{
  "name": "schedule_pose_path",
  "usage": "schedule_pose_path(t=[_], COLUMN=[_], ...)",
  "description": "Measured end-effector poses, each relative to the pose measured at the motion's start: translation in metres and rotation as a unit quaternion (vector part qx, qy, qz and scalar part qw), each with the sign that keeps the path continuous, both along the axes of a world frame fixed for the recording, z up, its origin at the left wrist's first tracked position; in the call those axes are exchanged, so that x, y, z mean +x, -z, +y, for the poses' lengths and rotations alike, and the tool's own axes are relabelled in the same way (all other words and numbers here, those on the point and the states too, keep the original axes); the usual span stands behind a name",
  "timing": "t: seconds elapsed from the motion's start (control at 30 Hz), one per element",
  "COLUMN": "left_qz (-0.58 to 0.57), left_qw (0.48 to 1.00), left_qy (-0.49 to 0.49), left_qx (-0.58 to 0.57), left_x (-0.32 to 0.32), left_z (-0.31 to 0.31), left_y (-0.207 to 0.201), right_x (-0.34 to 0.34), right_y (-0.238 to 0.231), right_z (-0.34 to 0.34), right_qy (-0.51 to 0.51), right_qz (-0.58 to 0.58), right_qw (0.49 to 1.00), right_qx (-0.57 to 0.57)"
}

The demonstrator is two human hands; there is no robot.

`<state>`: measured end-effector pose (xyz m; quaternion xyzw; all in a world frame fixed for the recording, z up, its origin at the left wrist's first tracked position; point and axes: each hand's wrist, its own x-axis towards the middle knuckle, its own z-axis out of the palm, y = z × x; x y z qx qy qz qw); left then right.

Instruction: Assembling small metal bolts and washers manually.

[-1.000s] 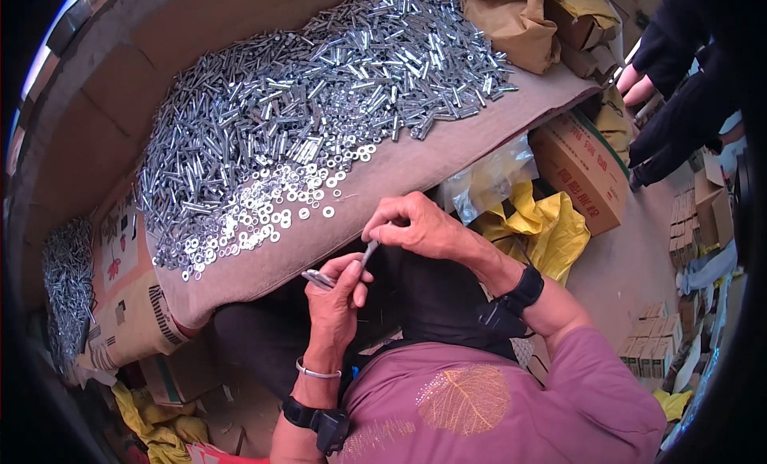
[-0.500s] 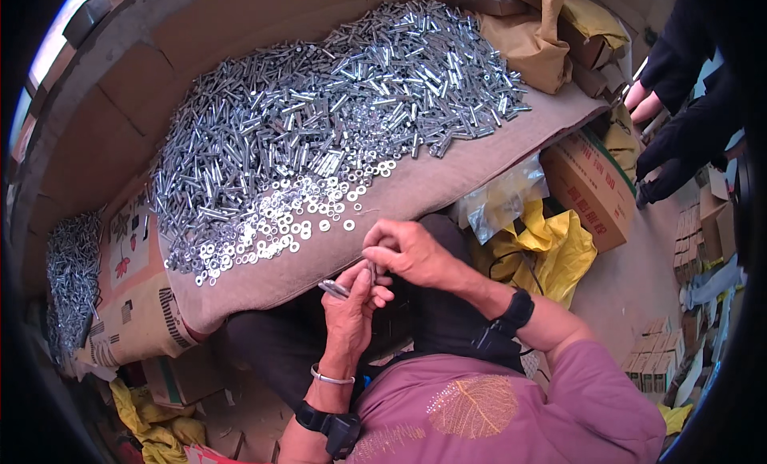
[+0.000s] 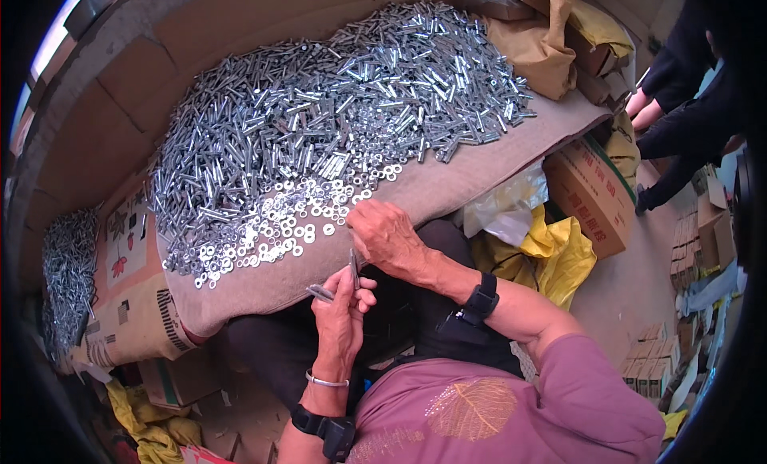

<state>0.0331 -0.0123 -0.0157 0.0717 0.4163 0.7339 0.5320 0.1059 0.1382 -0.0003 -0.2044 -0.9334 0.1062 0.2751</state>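
Note:
My left hand (image 3: 342, 316) is closed around slim silvery metal bolts. One bolt (image 3: 354, 269) stands upward between thumb and forefinger, and another bolt (image 3: 320, 293) sticks out on the left side of the hand. Just above and to the right, my right hand (image 3: 389, 238) reaches over the padded edge, its fingers bent together at the loose washers (image 3: 296, 224). Whatever its fingertips may hold is hidden. Behind the washers spreads a big heap of metal bolts (image 3: 319, 104) on the brown cloth-covered surface (image 3: 447, 184).
A smaller heap of metal pieces (image 3: 68, 280) lies at far left. To the right are a clear plastic bag (image 3: 507, 204), a yellow bag (image 3: 559, 252) and a cardboard box (image 3: 590, 194). A person in dark clothes (image 3: 691, 128) stands at far right; small boxes (image 3: 651, 360) are stacked below.
My right hand has moved up, away from the left hand, to the edge of the washers. The bolt in my left fingers now shows upright; the left hand has dropped slightly.

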Motion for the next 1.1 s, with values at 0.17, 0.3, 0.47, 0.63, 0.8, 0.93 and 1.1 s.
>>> schedule_pose_path(t=[0.17, 0.3, 0.47, 0.63, 0.8, 0.93, 1.1], left_qz=[0.028, 0.046, 0.03, -0.106, -0.087, -0.064, -0.037], left_qw=[1.0, 0.999, 0.998, 0.993, 0.995, 0.998, 0.999], left_qy=[0.001, 0.019, 0.049, 0.049, 0.034, 0.005, -0.001], left_qx=[-0.002, -0.012, -0.007, -0.001, -0.018, -0.021, -0.033], left_x=[0.003, 0.009, 0.016, 0.013, 0.006, 0.003, 0.001], left_z=[0.011, 0.017, 0.02, 0.02, 0.02, 0.021, 0.024], left_y=[-0.004, -0.01, -0.014, -0.015, -0.011, -0.007, -0.011], right_x=[0.016, 0.035, 0.05, 0.048, 0.04, 0.021, 0.003], right_y=[-0.014, -0.02, -0.026, -0.02, -0.01, -0.013, 0.001], right_z=[-0.004, -0.016, -0.02, -0.018, -0.005, 0.015, 0.023], right_qy=[-0.035, -0.039, -0.039, -0.105, -0.041, 0.02, 0.036], right_qz=[0.11, 0.155, 0.141, 0.115, 0.155, 0.062, 0.013], right_qw=[0.977, 0.899, 0.955, 0.987, 0.984, 0.998, 0.998], right_qx=[-0.18, -0.408, -0.257, -0.036, -0.082, -0.017, 0.059])
